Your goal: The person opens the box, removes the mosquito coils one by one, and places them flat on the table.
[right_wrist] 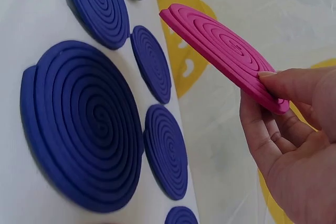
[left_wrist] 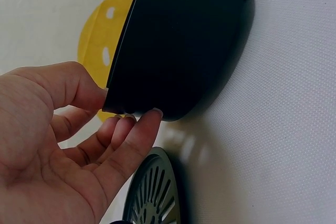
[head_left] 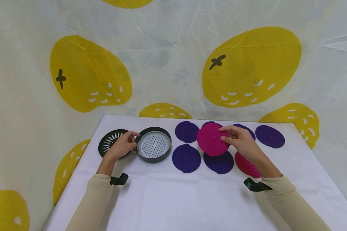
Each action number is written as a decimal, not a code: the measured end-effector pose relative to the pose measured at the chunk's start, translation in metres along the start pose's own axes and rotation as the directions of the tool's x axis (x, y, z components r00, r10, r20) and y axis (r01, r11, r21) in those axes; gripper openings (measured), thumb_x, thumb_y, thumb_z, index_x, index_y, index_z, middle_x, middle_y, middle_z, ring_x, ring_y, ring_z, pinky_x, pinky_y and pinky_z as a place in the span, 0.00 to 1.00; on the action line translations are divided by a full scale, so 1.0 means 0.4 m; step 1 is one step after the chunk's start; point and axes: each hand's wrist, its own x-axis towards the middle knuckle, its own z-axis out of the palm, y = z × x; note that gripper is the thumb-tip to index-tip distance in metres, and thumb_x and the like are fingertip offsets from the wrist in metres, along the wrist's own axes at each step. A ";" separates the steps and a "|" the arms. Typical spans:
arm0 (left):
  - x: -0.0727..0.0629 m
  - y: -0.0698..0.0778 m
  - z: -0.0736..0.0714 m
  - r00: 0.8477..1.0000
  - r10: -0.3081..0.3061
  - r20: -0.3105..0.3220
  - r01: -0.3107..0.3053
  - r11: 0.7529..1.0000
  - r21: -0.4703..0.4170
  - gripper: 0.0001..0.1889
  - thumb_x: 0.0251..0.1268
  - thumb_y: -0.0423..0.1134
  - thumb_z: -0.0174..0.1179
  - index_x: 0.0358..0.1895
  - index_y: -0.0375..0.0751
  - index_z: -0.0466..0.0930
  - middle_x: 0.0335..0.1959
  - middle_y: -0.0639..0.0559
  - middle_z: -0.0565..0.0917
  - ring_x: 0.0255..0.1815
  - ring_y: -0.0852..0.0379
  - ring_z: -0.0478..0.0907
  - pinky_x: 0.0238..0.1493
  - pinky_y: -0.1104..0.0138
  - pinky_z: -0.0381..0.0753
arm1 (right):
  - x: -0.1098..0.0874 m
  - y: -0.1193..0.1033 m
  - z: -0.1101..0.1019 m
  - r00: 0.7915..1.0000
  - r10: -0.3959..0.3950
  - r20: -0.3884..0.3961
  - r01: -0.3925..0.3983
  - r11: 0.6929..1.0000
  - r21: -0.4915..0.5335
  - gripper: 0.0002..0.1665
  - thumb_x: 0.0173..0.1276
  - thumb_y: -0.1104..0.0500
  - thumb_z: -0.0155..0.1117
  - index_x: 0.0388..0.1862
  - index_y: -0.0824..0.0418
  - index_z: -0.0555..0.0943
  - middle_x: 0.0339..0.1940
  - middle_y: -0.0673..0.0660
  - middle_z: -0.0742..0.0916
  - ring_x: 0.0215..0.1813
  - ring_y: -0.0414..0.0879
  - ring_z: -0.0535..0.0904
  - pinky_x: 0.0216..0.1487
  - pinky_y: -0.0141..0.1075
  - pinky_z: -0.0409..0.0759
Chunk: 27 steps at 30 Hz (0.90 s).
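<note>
A pink spiral coaster (head_left: 212,140) is pinched at its edge between thumb and fingers of my right hand (head_left: 239,141). It is held up above the purple coasters, tilted in the right wrist view. My left hand (head_left: 123,145) grips the left rim of a dark round container (left_wrist: 184,40), thumb at the rim and fingers against the side. Inside that container lies a light perforated disc (head_left: 154,146). Behind my left hand is a black slotted lid (head_left: 105,144), partly covered by the hand. One purple spiral coaster (head_left: 218,162) lies partly under the raised pink one.
Several purple spiral coasters lie in two rows on the white table (head_left: 167,199), one at the near left (head_left: 186,158) and one at the far right (head_left: 270,136). Another pink coaster (head_left: 246,165) is partly hidden by my right wrist. A patterned curtain (head_left: 167,57) hangs behind.
</note>
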 end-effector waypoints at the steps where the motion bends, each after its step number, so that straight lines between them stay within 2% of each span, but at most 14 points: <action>1: 0.000 0.001 0.000 1.000 0.002 0.002 -0.002 1.000 0.000 0.22 0.69 0.26 0.55 0.65 0.34 0.71 0.38 0.43 0.68 0.35 0.48 0.76 0.41 0.58 0.87 | -0.003 0.002 -0.004 1.000 0.002 0.000 -0.002 1.000 0.000 0.20 0.71 0.60 0.68 0.61 0.59 0.81 0.43 0.59 0.85 0.37 0.44 0.82 0.39 0.32 0.85; 9: 0.001 -0.001 -0.001 1.000 -0.005 0.005 0.005 1.000 -0.010 0.22 0.68 0.25 0.54 0.65 0.33 0.71 0.38 0.43 0.69 0.36 0.48 0.76 0.40 0.59 0.86 | -0.022 0.019 -0.043 1.000 0.018 -0.009 -0.018 1.000 0.023 0.22 0.72 0.61 0.67 0.63 0.63 0.79 0.47 0.60 0.86 0.39 0.43 0.84 0.41 0.30 0.86; 17: 0.002 -0.002 0.000 1.000 -0.015 0.004 0.015 1.000 -0.002 0.22 0.68 0.26 0.55 0.65 0.34 0.71 0.39 0.43 0.69 0.36 0.49 0.75 0.39 0.62 0.86 | -0.043 0.057 -0.091 0.999 0.032 -0.024 -0.033 0.999 -0.026 0.24 0.72 0.59 0.67 0.65 0.63 0.77 0.52 0.62 0.86 0.43 0.43 0.86 0.43 0.30 0.87; 21: -0.001 -0.002 -0.002 1.000 -0.018 0.004 0.018 1.000 -0.003 0.22 0.68 0.26 0.55 0.65 0.35 0.71 0.38 0.43 0.69 0.36 0.48 0.75 0.39 0.61 0.86 | -0.055 0.074 -0.111 0.998 0.041 -0.037 -0.042 0.998 -0.041 0.24 0.72 0.57 0.67 0.64 0.63 0.78 0.53 0.59 0.85 0.45 0.40 0.86 0.45 0.29 0.86; 27: -0.001 -0.002 -0.003 1.000 0.004 0.005 -0.004 1.000 -0.008 0.22 0.68 0.26 0.55 0.65 0.35 0.72 0.38 0.44 0.69 0.35 0.48 0.76 0.40 0.58 0.87 | -0.071 0.091 -0.135 0.998 0.032 -0.060 -0.035 0.999 -0.035 0.23 0.72 0.59 0.67 0.63 0.66 0.78 0.50 0.53 0.86 0.44 0.38 0.85 0.44 0.29 0.86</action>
